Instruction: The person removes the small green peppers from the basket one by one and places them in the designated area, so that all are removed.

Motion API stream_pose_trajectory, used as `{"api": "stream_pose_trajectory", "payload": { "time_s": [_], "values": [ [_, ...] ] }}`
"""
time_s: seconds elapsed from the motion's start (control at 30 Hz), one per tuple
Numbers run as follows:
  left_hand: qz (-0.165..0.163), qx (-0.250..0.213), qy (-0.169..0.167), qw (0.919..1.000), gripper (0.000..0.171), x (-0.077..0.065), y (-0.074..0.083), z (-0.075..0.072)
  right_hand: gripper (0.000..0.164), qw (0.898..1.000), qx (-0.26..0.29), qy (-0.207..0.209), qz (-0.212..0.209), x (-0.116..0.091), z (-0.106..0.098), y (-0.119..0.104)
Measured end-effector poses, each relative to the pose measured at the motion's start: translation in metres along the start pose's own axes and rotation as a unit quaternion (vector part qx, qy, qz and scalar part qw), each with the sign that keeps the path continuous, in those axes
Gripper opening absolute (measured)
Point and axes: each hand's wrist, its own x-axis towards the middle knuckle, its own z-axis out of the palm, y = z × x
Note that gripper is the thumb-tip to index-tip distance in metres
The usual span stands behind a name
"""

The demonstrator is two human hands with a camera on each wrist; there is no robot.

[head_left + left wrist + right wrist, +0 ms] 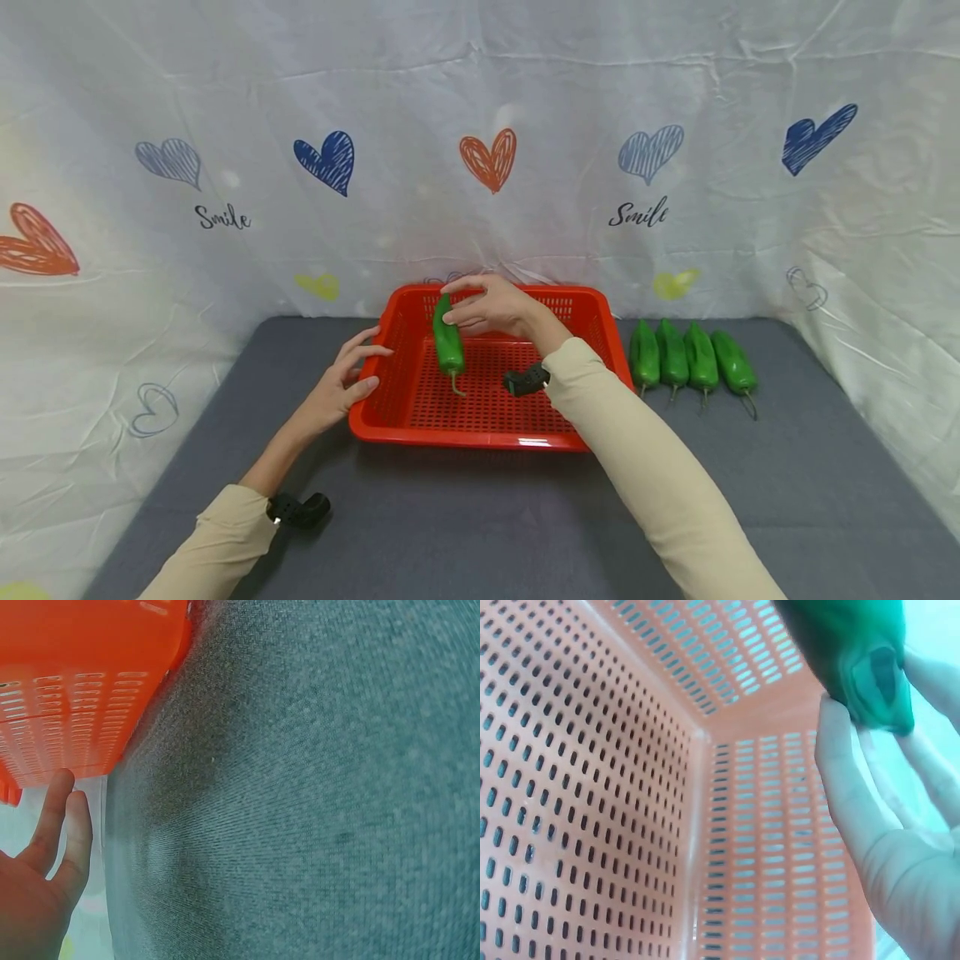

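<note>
A glossy green pepper (448,337) is held over the left part of a red plastic basket (480,438), its curved stem towards the near side. My right hand (497,310) pinches it near the far end between fingers and thumb; in the right wrist view the pepper (862,664) hangs above the slotted floor, partly out of frame. At the basket's left rim, my left hand (337,387) has its fingers spread and fairly straight, the fingertips at the edge. The left wrist view shows two extended fingers of this hand (37,892) beside the basket wall (82,712).
Several green peppers (702,358) lie side by side on the grey tablecloth (480,525), right of the basket. Behind the table hangs a white cloth (405,100) printed with hearts. A black wrist device (527,380) on the right arm hangs over the basket.
</note>
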Motion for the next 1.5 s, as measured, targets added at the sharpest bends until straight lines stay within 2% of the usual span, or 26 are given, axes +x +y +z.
{"api": "stream_pose_trajectory", "payload": {
  "time_s": [0.17,0.37,0.5,0.73,1.2,1.5],
  "values": [
    [0.001,0.005,0.002,1.0000,0.038,0.000,-0.001,-0.001,0.065,1.000,0.018,0.019,-0.003,-0.011,0.002,-0.010],
    [0.000,-0.001,0.003,1.0000,0.038,0.000,-0.002,-0.001,0.055,0.999,0.021,0.037,-0.019,-0.025,0.003,-0.018],
    [-0.005,-0.011,0.000,0.9999,0.037,0.000,-0.002,-0.001,0.052,0.998,0.022,0.046,-0.024,-0.036,-0.001,-0.021],
    [-0.004,-0.024,-0.003,0.9997,0.037,0.000,-0.002,-0.002,0.056,0.997,0.024,0.066,-0.032,-0.056,-0.013,-0.027],
    [-0.004,-0.008,-0.005,0.9999,0.037,0.001,-0.003,-0.001,0.053,0.995,0.016,0.081,-0.058,-0.095,-0.035,-0.020],
    [-0.005,0.001,-0.004,1.0000,0.037,0.000,-0.004,-0.001,0.057,0.993,0.015,0.104,-0.056,-0.119,-0.051,-0.016]
  ]
}}
